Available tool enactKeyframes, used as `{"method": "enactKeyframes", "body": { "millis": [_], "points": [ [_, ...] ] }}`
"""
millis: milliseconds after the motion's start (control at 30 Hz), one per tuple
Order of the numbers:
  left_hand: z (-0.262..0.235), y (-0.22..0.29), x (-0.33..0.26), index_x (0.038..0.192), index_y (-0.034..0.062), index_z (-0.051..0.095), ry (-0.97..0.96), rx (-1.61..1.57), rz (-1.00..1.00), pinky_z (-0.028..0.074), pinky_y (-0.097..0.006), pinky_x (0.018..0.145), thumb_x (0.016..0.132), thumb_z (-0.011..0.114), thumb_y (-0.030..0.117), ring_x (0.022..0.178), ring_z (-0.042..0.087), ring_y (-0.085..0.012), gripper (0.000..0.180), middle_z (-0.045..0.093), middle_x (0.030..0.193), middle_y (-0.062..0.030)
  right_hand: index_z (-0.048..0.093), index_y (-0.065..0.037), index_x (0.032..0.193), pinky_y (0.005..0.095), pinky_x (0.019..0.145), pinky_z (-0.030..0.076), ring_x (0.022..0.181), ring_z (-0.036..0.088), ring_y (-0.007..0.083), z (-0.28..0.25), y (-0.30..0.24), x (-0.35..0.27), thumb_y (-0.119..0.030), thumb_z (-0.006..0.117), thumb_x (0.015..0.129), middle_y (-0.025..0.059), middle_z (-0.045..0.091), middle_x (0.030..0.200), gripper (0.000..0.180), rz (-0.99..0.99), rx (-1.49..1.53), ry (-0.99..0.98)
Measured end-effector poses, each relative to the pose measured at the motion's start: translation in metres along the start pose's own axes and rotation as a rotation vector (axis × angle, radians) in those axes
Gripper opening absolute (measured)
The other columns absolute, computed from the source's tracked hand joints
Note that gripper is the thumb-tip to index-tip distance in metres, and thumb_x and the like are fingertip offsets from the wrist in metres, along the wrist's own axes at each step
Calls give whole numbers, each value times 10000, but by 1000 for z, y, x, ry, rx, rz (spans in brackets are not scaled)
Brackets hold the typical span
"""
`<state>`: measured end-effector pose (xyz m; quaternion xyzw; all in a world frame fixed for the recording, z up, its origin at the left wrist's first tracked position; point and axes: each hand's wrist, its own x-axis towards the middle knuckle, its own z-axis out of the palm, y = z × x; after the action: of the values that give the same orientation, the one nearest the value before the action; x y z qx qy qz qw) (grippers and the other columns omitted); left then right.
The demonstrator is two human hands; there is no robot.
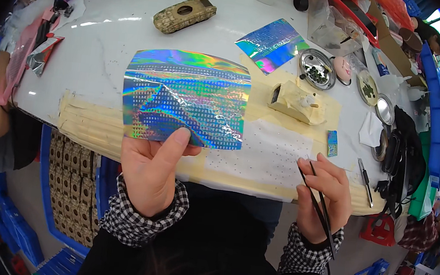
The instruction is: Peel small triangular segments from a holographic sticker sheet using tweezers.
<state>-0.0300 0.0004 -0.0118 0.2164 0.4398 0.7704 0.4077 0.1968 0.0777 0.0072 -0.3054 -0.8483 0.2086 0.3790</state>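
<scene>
My left hand (152,170) grips the lower edge of a shiny holographic sticker sheet (192,93), thumb in front and fingers behind. Rows of tiny printed marks cover the sheet, which is creased and held up over the table. In my right hand (324,195) is a pair of black tweezers (322,208), tips apart and pointing up and away from me. White paper (267,151) dotted with many tiny specks lies on the table between my hands. Farther off rests a camouflage-patterned model tank hull (169,21) with a round hole in its top.
A second holographic sheet (271,44) lies at the back, near a metal dish (317,69) of small dark parts. A tape-covered block (299,103) stands right of centre. A pen-like knife (365,182) lies far right. Below left, a blue crate (50,194) holds several tank hulls.
</scene>
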Motion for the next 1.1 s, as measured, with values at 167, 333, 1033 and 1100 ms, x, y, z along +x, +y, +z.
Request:
{"method": "enactKeyframes", "body": {
  "millis": [167,333,1033,1100],
  "points": [
    [7,0,-6,1090,-31,521,-19,-13,-52,571,-287,705,832,579,-82,827,651,-157,270,645,961,-110,611,-86,943,427,903,486,996,621,266,24,-27,14,-32,762,692,95,692,975,298,-127,136,-68],
    [8,0,-11,1142,-26,473,-120,30,-97,567,-294,748,846,582,-64,866,647,-172,318,636,991,-123,641,-80,933,427,892,491,999,625,275,38,-38,22,-76,779,681,89,693,962,287,-214,122,-60],
    [15,-2,-14,1212,-27,370,-143,13,-195,564,-291,770,830,585,-84,917,641,-177,442,605,1049,-141,618,-78,964,435,902,486,993,625,270,48,-32,19,-53,780,675,97,688,1003,332,-190,102,-15],
    [16,-1,-14,1221,-25,359,-137,8,-180,563,-291,773,828,581,-91,924,639,-177,455,600,1057,-144,617,-76,963,436,903,485,991,625,271,49,-31,19,-45,776,676,97,688,1003,330,-186,105,-15]
  ]
}}
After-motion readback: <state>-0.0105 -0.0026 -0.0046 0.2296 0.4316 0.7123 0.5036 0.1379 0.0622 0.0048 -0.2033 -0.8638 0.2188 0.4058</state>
